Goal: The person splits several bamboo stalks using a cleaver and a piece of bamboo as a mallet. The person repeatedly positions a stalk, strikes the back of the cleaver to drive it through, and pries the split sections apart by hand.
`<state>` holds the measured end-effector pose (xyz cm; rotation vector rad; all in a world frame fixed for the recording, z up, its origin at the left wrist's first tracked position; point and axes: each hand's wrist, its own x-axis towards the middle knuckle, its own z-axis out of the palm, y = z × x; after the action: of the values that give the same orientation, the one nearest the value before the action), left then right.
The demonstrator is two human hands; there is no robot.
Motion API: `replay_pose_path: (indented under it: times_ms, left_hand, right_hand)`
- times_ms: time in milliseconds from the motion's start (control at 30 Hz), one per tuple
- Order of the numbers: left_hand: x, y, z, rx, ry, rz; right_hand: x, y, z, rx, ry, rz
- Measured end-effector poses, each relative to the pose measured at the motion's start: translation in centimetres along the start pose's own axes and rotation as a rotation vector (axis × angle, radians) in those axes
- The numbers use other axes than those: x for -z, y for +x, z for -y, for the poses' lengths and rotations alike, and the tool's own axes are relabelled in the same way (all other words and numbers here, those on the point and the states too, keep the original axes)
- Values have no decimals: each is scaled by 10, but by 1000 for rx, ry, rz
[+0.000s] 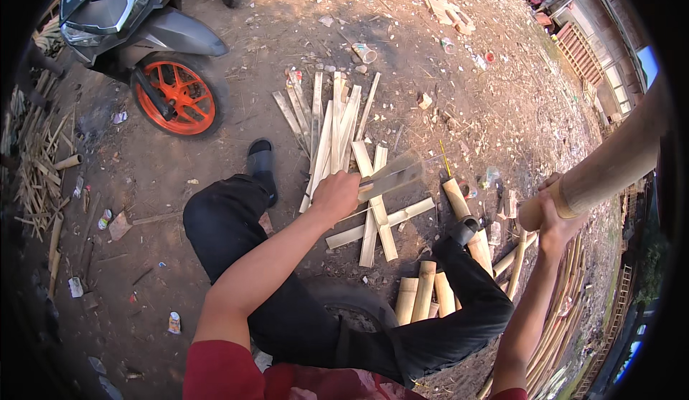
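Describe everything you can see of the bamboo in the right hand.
The bamboo is a thick, round, pale-brown pole, woody and fairly smooth in look, with a ring-like joint near its lower end. No split shows on the visible side. It slants through the right of the view, its near end toward the middle and the rest rising up and right into the dark rim, where its far end cannot be made out. The right hand grips it near the joint; nothing else is seen touching it.
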<state>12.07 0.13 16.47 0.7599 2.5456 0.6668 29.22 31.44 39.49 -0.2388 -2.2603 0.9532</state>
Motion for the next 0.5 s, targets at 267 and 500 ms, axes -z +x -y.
replay_pose_path:
  times_ms: [267,500]
  left_hand:
    - [-26,13,24,18,67,49]
    - [-35,20,26,70,52,52]
  right_hand:
    - [-160,-206,-130,-784,-363,516]
    - [-71,-52,-62,-362,-143,110]
